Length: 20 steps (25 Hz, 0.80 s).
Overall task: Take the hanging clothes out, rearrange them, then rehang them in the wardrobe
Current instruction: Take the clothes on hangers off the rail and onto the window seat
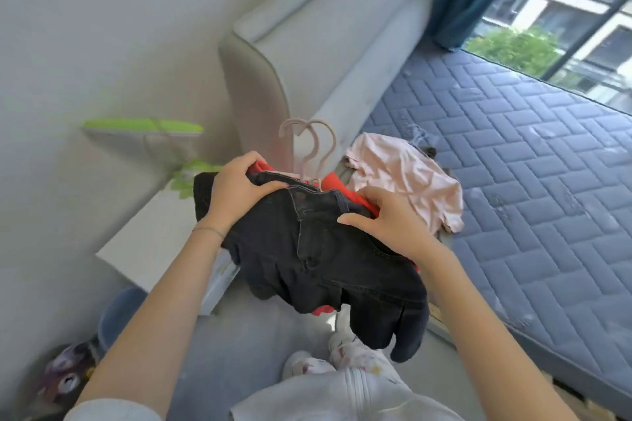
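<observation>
Clothes out of the wardrobe, apparently mid-rearranging; rehanging judged not yet begun.
Left hand (239, 191) and right hand (383, 219) each clutch the waistband of dark jeans (328, 263), held in the air over a red garment (337, 183) on two pink hangers (314, 147). A pink shirt (407, 178) lies at the mattress (530, 164) head-end corner. Wardrobe out of view.

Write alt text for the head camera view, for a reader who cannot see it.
The left hand and right hand grip a dark denim garment over a red garment, pink hangers sticking out. Beyond, a pink garment lies on a blue quilted mattress.
</observation>
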Each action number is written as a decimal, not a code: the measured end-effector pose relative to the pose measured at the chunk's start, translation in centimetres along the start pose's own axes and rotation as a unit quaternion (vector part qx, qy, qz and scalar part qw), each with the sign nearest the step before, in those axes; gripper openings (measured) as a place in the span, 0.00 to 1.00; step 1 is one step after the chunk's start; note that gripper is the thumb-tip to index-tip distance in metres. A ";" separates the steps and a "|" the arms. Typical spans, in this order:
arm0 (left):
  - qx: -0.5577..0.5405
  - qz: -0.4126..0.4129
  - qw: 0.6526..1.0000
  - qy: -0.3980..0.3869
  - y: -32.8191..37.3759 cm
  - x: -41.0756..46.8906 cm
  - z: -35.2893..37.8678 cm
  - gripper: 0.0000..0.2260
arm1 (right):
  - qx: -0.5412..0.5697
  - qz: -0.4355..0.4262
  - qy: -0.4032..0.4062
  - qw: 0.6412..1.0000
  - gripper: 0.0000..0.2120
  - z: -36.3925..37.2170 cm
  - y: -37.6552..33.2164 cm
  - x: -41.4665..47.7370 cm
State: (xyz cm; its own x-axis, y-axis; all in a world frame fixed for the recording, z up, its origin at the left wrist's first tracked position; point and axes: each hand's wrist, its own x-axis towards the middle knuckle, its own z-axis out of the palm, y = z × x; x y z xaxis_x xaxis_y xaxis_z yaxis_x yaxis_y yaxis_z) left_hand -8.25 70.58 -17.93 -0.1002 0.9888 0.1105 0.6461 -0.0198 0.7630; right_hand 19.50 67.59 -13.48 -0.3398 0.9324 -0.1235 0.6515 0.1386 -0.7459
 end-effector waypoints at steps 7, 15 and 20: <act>0.000 0.044 0.995 -0.092 7.0 9.1 11.2 0.17 | -0.004 0.113 0.197 0.974 0.21 -6.7 9.4 3.4; 0.007 0.018 0.985 -0.173 11.8 18.8 25.1 0.17 | 0.018 0.229 0.200 0.952 0.19 -14.4 21.4 10.0; 0.028 -0.005 0.978 -0.206 11.5 25.8 32.1 0.16 | 0.029 0.255 0.175 0.951 0.15 -17.1 28.4 16.9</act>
State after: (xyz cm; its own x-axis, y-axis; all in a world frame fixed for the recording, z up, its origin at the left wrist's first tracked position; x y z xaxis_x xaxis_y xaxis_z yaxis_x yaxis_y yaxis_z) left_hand 20.95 100.58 -26.76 0.1985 0.9650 -0.1712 0.6888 -0.0131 0.7248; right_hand 43.83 92.95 -25.54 0.2631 0.9287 -0.2614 0.6289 -0.3706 -0.6835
